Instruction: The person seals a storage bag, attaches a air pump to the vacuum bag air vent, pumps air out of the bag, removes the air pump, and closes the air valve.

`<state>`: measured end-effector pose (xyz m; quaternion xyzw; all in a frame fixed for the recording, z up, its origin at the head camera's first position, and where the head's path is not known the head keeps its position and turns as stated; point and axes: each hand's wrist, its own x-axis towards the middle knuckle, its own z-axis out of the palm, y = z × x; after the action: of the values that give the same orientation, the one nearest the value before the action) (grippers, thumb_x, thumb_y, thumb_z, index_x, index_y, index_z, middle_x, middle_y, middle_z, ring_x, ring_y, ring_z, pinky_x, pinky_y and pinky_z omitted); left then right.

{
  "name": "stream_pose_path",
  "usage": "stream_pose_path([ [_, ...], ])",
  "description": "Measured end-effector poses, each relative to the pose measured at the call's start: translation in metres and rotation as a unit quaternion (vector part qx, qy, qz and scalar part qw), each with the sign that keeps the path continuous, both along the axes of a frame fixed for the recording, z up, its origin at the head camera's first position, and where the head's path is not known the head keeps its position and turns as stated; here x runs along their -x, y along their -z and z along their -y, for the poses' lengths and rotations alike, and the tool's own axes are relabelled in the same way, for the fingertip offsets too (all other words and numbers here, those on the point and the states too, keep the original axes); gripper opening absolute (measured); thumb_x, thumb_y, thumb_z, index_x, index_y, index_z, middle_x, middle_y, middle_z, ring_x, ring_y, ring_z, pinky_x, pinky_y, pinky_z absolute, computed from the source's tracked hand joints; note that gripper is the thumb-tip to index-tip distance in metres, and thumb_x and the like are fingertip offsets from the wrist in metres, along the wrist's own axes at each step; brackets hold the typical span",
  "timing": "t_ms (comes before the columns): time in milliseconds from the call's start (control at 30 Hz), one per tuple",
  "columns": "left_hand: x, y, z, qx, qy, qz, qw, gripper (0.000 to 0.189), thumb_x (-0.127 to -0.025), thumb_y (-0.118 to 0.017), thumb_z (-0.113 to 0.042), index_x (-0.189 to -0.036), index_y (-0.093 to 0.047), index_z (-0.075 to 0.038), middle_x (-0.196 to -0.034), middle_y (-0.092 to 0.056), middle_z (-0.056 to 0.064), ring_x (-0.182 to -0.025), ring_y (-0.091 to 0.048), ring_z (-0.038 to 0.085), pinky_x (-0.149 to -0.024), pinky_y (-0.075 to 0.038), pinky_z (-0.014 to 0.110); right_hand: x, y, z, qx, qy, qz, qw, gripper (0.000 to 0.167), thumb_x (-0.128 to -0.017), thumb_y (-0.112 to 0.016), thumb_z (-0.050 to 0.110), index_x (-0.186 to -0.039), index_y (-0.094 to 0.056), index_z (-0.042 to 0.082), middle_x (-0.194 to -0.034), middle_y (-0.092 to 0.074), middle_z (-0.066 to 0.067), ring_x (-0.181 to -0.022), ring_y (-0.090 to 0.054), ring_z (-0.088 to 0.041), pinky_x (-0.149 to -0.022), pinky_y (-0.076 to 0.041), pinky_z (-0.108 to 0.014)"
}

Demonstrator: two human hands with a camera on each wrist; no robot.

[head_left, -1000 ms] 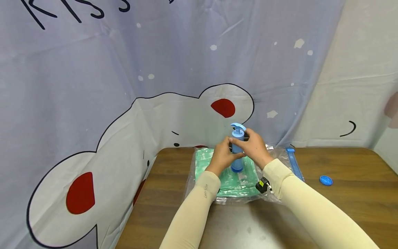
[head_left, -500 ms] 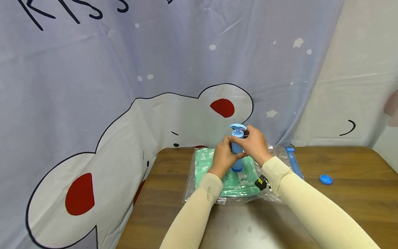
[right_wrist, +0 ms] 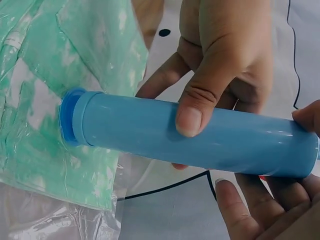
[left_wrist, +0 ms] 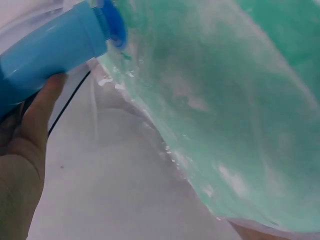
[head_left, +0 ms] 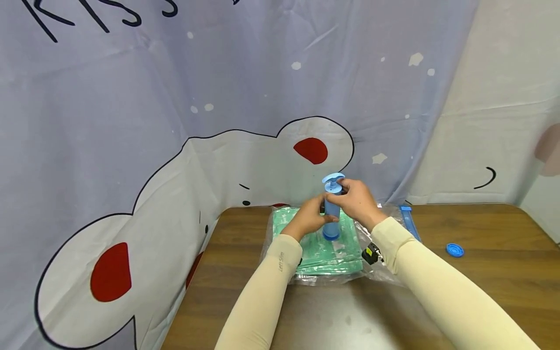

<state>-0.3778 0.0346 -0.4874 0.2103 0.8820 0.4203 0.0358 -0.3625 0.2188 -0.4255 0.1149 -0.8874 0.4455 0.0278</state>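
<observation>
Standing up: the blue pump (head_left: pixel 333 210) is held upright by two hands, with its foot set down on the green pack.
Pump handle: the light blue handle (head_left: pixel 333 177) is found at the very top, and a short stem is seen under it.
Left hand: the tube is gripped round its middle by the left hand (head_left: pixel 309 217); the thumb is laid along one side and the fingers are curled round.
Right hand: the top of the tube, just under the handle, is pinched by the right hand (head_left: pixel 358 204), with thumb and fingers bent.
Green pack: the folded green pack (head_left: pixel 315 255) is wrapped in a clear plastic bag (head_left: pixel 378 272) and laid on the brown table (head_left: pixel 490 291).
Blue strip: a long blue strip (head_left: pixel 409 223) is seen at the bag's right edge.
Blue disc: a small round disc (head_left: pixel 455 250) is placed on the table, well apart from the pump.
</observation>
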Motion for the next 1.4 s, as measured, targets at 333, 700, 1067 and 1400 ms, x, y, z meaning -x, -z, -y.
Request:
stream_pose_path([
  [333, -0.001, 0.012, -0.007, 0.017, -0.080, -0.037, 0.9959, 0.074, -0.093, -0.098, -0.030, -0.156, -0.064, -0.014, -0.138, -0.081, 0.010, -0.121, -0.081, 0.030, -0.100, -0.069, 0.041, 0.000, 0.005, 0.004, 0.011, 0.009, 0.011, 0.9998, 0.058, -0.105, -0.078, 0.050, -0.145, -0.068, 0.009, -0.142, -0.077, -0.018, -0.132, -0.073, -0.039, -0.107, -0.062, -0.055],
  [700, -0.005, 0.014, -0.022, 0.018, -0.152, -0.064, 0.9862, 0.081, -0.093, -0.098, -0.034, -0.162, -0.059, -0.015, -0.149, -0.078, 0.011, -0.131, -0.080, 0.033, -0.111, -0.067, 0.050, -0.005, -0.002, 0.008, -0.027, 0.061, -0.037, 0.9971, 0.065, -0.099, -0.084, 0.057, -0.135, -0.066, 0.006, -0.129, -0.079, -0.017, -0.111, -0.073, -0.036, -0.087, -0.060, -0.046],
  [1067, -0.008, 0.017, -0.009, -0.018, -0.079, -0.041, 0.9959, 0.075, -0.097, -0.093, -0.043, -0.158, -0.057, -0.020, -0.147, -0.075, 0.003, -0.131, -0.076, 0.028, -0.107, -0.067, 0.046, -0.004, -0.008, 0.000, -0.054, 0.026, -0.030, 0.9977, 0.041, -0.103, -0.083, 0.044, -0.122, -0.077, 0.008, -0.130, -0.083, -0.018, -0.118, -0.078, -0.040, -0.090, -0.064, -0.050],
  [1400, -0.003, 0.015, 0.007, -0.054, -0.022, -0.028, 0.9979, 0.059, -0.103, -0.086, -0.031, -0.157, -0.064, -0.022, -0.150, -0.077, 0.002, -0.140, -0.075, 0.027, -0.115, -0.065, 0.044, -0.003, -0.012, -0.003, -0.046, 0.001, -0.025, 0.9986, 0.026, -0.100, -0.083, 0.034, -0.097, -0.071, 0.011, -0.087, -0.073, -0.005, -0.074, -0.060, -0.022, -0.066, -0.048, -0.033],
])
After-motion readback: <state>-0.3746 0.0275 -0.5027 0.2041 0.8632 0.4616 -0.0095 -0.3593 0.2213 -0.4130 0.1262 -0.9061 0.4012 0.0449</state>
